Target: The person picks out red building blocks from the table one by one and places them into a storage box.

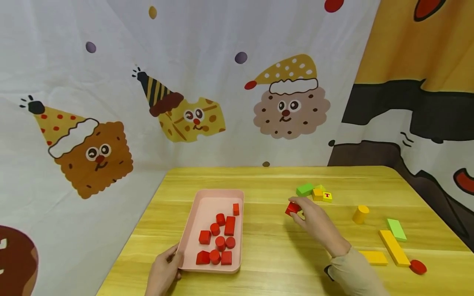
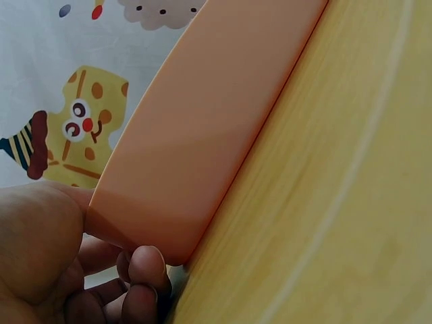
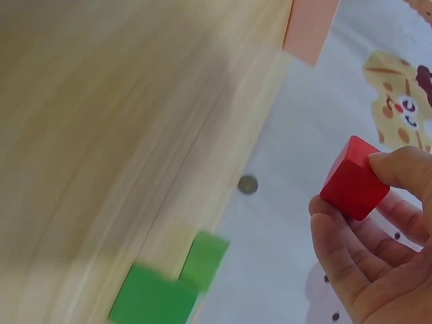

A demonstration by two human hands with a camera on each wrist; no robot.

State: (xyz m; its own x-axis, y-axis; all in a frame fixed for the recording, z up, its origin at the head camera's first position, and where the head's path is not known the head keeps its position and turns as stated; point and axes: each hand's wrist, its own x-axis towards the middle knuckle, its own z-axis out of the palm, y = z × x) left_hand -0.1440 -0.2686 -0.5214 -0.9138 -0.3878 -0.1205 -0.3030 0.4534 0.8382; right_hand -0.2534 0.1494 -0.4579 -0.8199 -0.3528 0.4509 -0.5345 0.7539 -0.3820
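My right hand (image 1: 314,220) pinches a red cube (image 1: 292,209) between thumb and fingers, held above the table to the right of the tray. The right wrist view shows the red block (image 3: 354,179) with the thumb on one side and fingertips under it. With my left hand (image 1: 164,269) I grip the near left corner of a pink tray (image 1: 207,199), which rests on the table. Its side wall (image 2: 182,135) fills much of the left wrist view. Several red blocks lie in the tray, among them cylinders (image 1: 220,243), cubes (image 1: 205,237) and a longer bar (image 1: 230,226).
Beyond my right hand sit a green block (image 1: 305,190), an orange cube (image 1: 317,194) and a yellow cube marked T (image 1: 327,197). Farther right are an orange cylinder (image 1: 361,214), a light green block (image 1: 396,229), a long yellow bar (image 1: 394,248) and a red disc (image 1: 418,267).
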